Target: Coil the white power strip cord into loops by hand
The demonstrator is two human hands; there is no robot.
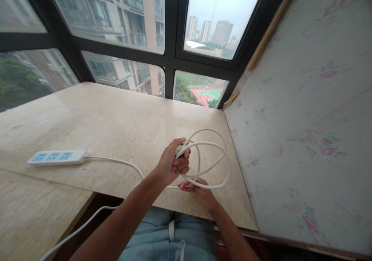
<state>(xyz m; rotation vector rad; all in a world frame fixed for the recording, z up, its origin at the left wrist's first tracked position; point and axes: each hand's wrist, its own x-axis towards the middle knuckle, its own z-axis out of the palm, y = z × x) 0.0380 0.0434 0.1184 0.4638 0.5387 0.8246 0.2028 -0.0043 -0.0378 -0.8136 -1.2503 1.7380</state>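
My left hand (174,162) is closed around a white cable, with its plug end (180,148) showing at the top of the fist. Loops of the white cable (228,168) hang out to the right of that fist. Lower down, my right hand (199,189) pinches the cable near the bottom of the loops. To the left, a white power strip (56,158) with blue socket faces lies on the stone-look ledge (110,114). Its cord runs right, toward my hands, partly hidden behind my left forearm.
Dark-framed windows (171,28) stand behind the ledge. A wall with flowered paper (290,137) closes off the right side. Another length of white cable (84,218) trails over the ledge's front edge at lower left, across a dark gap.
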